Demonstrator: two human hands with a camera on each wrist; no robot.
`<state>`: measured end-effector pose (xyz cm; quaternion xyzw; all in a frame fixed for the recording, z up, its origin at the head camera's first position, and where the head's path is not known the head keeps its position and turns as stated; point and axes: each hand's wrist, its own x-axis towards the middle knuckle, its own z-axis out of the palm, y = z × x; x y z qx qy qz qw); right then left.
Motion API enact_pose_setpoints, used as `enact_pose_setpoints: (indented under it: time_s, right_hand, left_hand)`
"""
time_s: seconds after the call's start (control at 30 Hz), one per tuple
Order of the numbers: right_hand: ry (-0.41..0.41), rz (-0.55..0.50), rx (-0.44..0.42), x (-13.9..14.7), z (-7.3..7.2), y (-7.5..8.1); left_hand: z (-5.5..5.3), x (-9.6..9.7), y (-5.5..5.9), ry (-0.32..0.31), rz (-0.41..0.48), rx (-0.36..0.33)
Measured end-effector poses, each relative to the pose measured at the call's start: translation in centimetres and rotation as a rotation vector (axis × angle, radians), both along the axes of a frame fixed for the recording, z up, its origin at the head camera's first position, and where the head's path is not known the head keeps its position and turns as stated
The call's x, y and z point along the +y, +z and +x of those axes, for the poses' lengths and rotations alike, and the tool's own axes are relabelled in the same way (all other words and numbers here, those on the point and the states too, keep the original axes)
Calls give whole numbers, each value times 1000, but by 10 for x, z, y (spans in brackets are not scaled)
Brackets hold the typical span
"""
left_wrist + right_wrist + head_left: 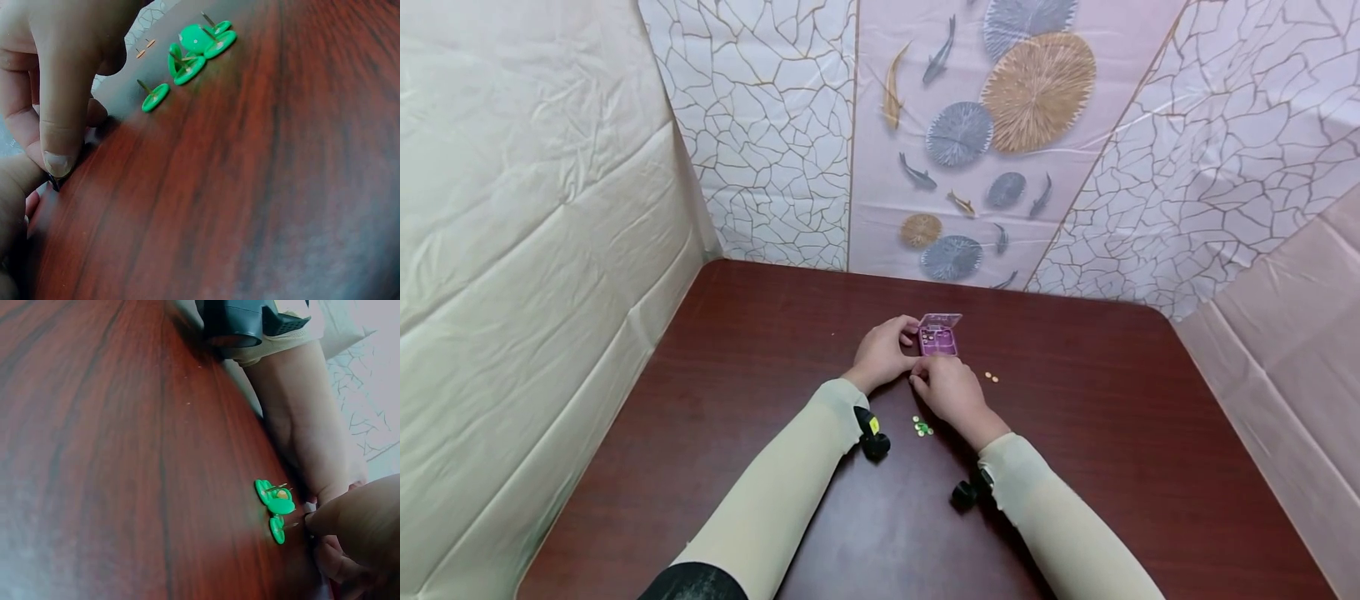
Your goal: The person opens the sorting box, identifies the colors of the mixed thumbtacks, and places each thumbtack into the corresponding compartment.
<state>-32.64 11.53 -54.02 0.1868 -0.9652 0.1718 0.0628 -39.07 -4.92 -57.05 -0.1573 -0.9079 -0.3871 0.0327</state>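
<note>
Reddish-brown wood grain marked the surface [760, 358] where a person worked. Leftmost, the left hand [880, 357] curved around the left side of a small pink box [942, 346], its fingers and thumb gripping it. That hold seemed worth having, as so small a box could easily have slid or tipped.

Nearer the person, apart from the box, lay a loose cluster of green tacks [923, 428]. The left wrist view showed flat round heads with metal pins, several pointing upward, so a pick-up there called for pinching the rim of a head and avoiding the pin.

The box itself sat just beyond the two hands, its clear lid [940, 319] raised at the far side. Dividers split the inside, and a few small pieces [926, 337] lay in the far left compartment.

Next came the right hand [955, 392], its fingers bent and brought together at the near edge of the box; whether they pinched anything could not be told. Working low and directly over one compartment looked the surest way to avoid scattering.

Farthest right, two gold tacks [995, 379] lay near the right hand, close together.
</note>
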Motion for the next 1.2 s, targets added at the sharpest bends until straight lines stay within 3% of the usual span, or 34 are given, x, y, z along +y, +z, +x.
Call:
enact_pose_setpoints:
  time_s: [0.37,0.67,0.77,0.9,1.0,1.1,1.2]
  right_hand:
    - [3,-7,-11,0,5,-2]
    - [7,78,96,-1,9,-4]
    - [70,144,183,6,12,-4]
    - [216,325,356,14,13,0]
    - [291,417,426,18,13,3]
    - [300,422,414,21,12,5]
    - [257,364,326,25,12,8]
  left_hand:
    - [2,0,-3,-1,4,-14]
    - [5,1,-6,-4,12,-6]
    - [6,2,-7,-10,14,-6]
    - [5,2,-6,-3,23,1]
    - [3,1,-3,2,22,1]
    - [2,1,-1,3,20,6]
    - [3,1,-1,0,19,11]
